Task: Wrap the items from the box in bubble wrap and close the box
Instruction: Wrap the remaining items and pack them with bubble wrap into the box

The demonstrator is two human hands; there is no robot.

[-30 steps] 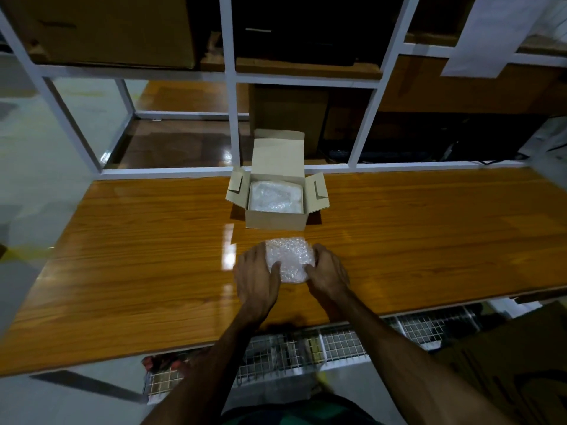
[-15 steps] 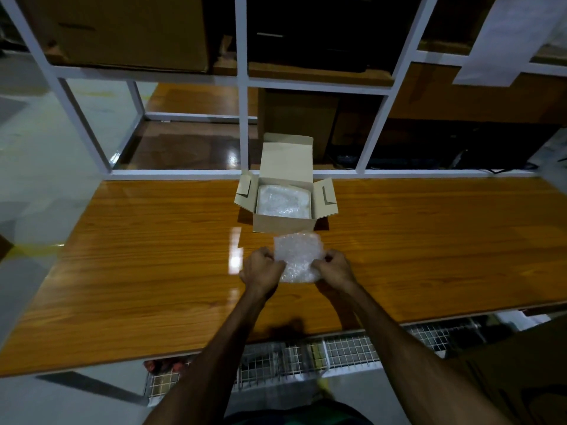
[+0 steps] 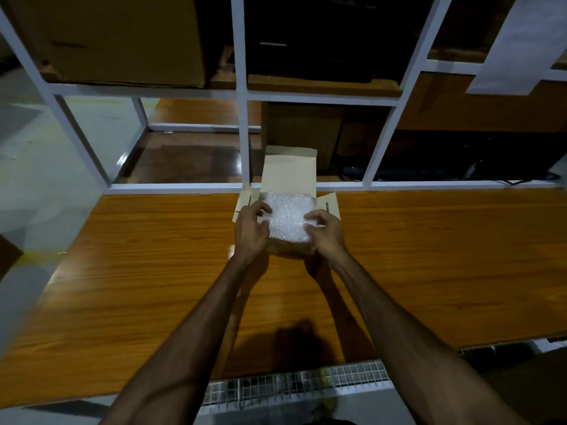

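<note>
A small cardboard box [image 3: 290, 171] stands open at the back of the wooden table, its lid upright and its side flaps spread. A bubble-wrapped bundle [image 3: 288, 219] sits at the box's mouth, over the front wall. My left hand [image 3: 251, 228] grips the bundle's left side and my right hand [image 3: 325, 231] grips its right side. The bundle hides what lies deeper in the box.
The wooden table [image 3: 153, 271] runs wide to both sides. A white metal shelf frame [image 3: 242, 118] rises right behind the box, with cardboard cartons [image 3: 122, 38] on its shelves. A wire grid [image 3: 294, 388] lies below the table's front edge.
Both hands lifted the wrapped bundle off the table in front of the box and carried it forward to the box's opening. The camera moved closer.
</note>
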